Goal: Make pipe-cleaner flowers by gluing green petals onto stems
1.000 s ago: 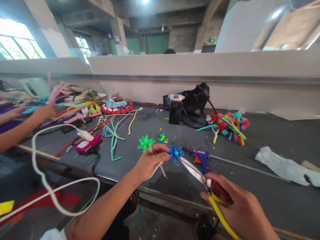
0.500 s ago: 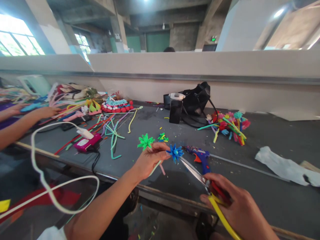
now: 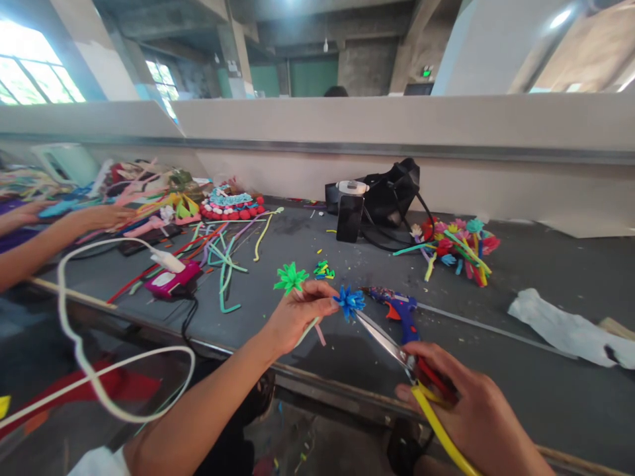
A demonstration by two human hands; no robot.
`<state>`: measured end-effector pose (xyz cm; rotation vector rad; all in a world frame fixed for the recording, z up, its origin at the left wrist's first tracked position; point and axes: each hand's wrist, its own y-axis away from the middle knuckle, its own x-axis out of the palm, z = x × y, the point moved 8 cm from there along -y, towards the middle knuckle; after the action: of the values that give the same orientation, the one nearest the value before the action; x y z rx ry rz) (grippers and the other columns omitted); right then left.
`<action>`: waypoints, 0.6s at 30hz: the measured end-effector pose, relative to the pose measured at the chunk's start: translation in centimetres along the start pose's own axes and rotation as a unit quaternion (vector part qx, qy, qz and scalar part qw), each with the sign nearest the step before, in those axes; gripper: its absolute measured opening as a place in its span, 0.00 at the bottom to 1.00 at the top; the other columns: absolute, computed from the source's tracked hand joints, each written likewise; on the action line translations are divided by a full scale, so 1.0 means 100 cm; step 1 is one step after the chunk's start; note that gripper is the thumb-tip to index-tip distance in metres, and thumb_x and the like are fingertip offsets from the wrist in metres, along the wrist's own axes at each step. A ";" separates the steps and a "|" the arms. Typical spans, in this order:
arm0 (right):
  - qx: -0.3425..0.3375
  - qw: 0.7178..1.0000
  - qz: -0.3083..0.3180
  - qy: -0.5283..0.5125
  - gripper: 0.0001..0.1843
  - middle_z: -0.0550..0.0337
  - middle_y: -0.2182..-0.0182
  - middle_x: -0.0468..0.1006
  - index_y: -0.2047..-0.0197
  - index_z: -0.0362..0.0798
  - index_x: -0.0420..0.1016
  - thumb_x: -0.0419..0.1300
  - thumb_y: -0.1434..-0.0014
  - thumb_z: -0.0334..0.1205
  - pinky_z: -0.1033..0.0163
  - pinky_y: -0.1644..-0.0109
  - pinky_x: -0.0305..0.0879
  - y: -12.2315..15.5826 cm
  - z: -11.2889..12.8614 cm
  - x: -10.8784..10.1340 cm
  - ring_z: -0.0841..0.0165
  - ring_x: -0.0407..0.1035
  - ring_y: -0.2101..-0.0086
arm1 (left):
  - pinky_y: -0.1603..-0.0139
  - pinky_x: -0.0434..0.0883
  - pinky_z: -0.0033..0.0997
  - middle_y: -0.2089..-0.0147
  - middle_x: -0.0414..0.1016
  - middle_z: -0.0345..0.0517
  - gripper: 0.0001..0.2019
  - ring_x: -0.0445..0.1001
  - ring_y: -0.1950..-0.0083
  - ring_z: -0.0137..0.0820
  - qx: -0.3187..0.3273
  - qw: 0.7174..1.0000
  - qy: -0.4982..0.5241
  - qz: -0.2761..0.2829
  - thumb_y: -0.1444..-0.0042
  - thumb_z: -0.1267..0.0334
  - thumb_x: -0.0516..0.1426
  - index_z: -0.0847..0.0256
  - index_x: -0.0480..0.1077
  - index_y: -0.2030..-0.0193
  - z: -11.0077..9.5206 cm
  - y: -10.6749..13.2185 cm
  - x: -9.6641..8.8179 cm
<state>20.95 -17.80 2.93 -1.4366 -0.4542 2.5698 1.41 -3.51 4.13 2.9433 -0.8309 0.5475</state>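
Between the fingertips of my left hand (image 3: 302, 314) is a blue pipe-cleaner flower (image 3: 350, 302). A green pipe-cleaner flower (image 3: 290, 277) shows just beyond the same hand; whether the fingers hold it too is hidden. Pale stems stick out below the palm. My right hand (image 3: 461, 403) is closed round the handles of scissors (image 3: 384, 338), one red and one yellow. Their blades look nearly closed, with the tips at the lower edge of the blue flower. Behind the blades lies a blue glue gun (image 3: 404, 314) with an orange trigger.
Small yellow and green clippings (image 3: 324, 270) lie past my left hand. Farther back stand a dark phone (image 3: 350, 218) and a black bag (image 3: 394, 192). A flower bunch (image 3: 459, 248) is at right. At left are loose pipe cleaners (image 3: 225, 268), a magenta box (image 3: 173, 281) and another person's arms (image 3: 69, 231).
My hands, the blue flower and the scissors keep almost the same place, with the flower turned slightly. At left, the other person's nearer hand has shifted a little to the right.
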 end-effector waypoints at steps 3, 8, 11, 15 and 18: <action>0.001 1.000 0.006 -0.001 0.20 0.68 0.79 0.76 0.53 0.54 0.76 0.66 0.46 0.54 0.73 0.77 0.65 -0.001 0.001 0.002 0.74 0.67 0.82 | 0.74 0.55 0.25 0.77 0.68 0.38 0.06 0.60 0.76 0.21 0.001 1.000 -0.014 0.002 0.57 0.64 0.68 0.63 0.78 0.74 0.000 0.000 0.000; 0.008 1.000 0.022 -0.013 0.19 0.68 0.77 0.78 0.53 0.55 0.76 0.66 0.46 0.53 0.74 0.76 0.67 -0.001 -0.002 0.006 0.73 0.70 0.80 | 0.75 0.54 0.26 0.77 0.69 0.38 0.06 0.61 0.76 0.21 -0.019 1.000 -0.015 -0.001 0.56 0.64 0.68 0.62 0.78 0.72 0.008 0.000 -0.004; 0.010 1.000 0.019 -0.022 0.19 0.68 0.78 0.77 0.53 0.54 0.77 0.64 0.45 0.54 0.74 0.77 0.66 0.000 -0.003 0.006 0.73 0.69 0.81 | 0.77 0.51 0.26 0.78 0.68 0.37 0.07 0.59 0.79 0.20 -0.025 1.000 -0.014 0.002 0.55 0.63 0.68 0.63 0.78 0.70 0.010 0.001 -0.004; 0.016 0.999 0.015 -0.024 0.20 0.68 0.79 0.76 0.53 0.54 0.76 0.65 0.45 0.54 0.74 0.76 0.66 0.001 -0.004 0.007 0.74 0.68 0.81 | 0.78 0.46 0.27 0.82 0.64 0.34 0.07 0.55 0.82 0.18 -0.037 0.999 -0.016 0.001 0.54 0.62 0.67 0.64 0.77 0.71 0.010 0.001 -0.002; 0.023 0.999 0.019 -0.030 0.20 0.68 0.77 0.77 0.53 0.53 0.76 0.65 0.45 0.54 0.73 0.76 0.66 0.001 -0.007 0.009 0.73 0.68 0.81 | 0.78 0.45 0.27 0.84 0.63 0.33 0.07 0.55 0.83 0.18 -0.043 0.999 -0.012 -0.005 0.54 0.62 0.67 0.63 0.76 0.72 0.011 0.001 -0.002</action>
<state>21.08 -17.54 1.83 -1.3698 -0.3764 2.6411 1.56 -3.62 3.00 2.8794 -0.8202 0.4645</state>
